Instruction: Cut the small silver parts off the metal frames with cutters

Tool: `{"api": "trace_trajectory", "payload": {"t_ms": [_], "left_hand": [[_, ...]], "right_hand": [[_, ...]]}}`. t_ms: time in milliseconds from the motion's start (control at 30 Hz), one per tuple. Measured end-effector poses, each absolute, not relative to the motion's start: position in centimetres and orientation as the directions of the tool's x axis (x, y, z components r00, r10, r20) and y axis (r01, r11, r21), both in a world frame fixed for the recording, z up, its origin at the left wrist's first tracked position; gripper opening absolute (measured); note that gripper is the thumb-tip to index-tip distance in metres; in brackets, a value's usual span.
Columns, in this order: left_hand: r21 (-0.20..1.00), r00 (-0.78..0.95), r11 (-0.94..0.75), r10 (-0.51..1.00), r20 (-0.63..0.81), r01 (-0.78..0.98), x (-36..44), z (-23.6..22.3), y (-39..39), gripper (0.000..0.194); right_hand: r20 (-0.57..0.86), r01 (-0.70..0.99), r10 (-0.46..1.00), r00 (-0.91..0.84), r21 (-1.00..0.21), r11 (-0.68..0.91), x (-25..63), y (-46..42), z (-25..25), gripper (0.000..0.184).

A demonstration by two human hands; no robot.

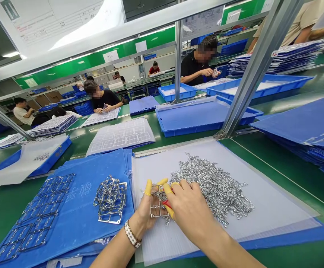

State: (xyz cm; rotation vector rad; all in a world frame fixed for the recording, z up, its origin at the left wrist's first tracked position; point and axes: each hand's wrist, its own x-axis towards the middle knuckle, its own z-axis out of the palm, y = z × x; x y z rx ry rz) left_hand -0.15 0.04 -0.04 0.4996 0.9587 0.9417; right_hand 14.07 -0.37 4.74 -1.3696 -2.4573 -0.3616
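Note:
My left hand (146, 210) grips a stamped metal frame (158, 212), with yellow finger cots on its thumb and forefinger. My right hand (187, 204) closes around small red-handled cutters (166, 204), whose metal jaws (160, 195) sit at the frame. The fingers of this hand also wear yellow cots. Just right of both hands lies a heap of small silver metal pieces (210, 190) on a translucent plastic sheet (265, 201). A tangled pile of metal frames (111, 199) rests on a blue folder (75, 208) left of my left hand.
Flat metal frames (39, 212) lie on the blue folder. Blue trays (203, 119) and stacked sheets stand along the green bench, divided by aluminium uprights (251, 78). Several co-workers sit beyond, one handling small parts (214, 73).

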Motion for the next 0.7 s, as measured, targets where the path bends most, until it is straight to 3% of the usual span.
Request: {"api": "trace_trajectory", "payload": {"t_ms": [200,333,467,700], "left_hand": [[0.767,0.219,0.475,0.88,-0.422,-0.431,-0.2,0.0,0.0,0.066],[0.701,0.322,0.531,0.847,-0.423,-0.475,-0.4,-0.2,0.2,0.073],[0.639,0.432,0.571,0.817,-0.381,-0.516,-0.6,-0.4,0.4,0.078],[0.645,0.425,0.57,0.818,-0.387,-0.509,-0.7,-0.6,0.6,0.07]], "right_hand": [[0.382,0.852,0.771,-0.509,0.092,0.516,14.3,-0.7,4.9,0.015],[0.422,0.88,0.794,-0.438,0.02,0.475,15.9,-0.5,4.2,0.032],[0.366,0.899,0.833,-0.414,0.024,0.436,17.2,-0.3,3.4,0.028],[0.286,0.891,0.852,-0.439,0.02,0.453,16.5,-0.5,3.4,0.029]]}}
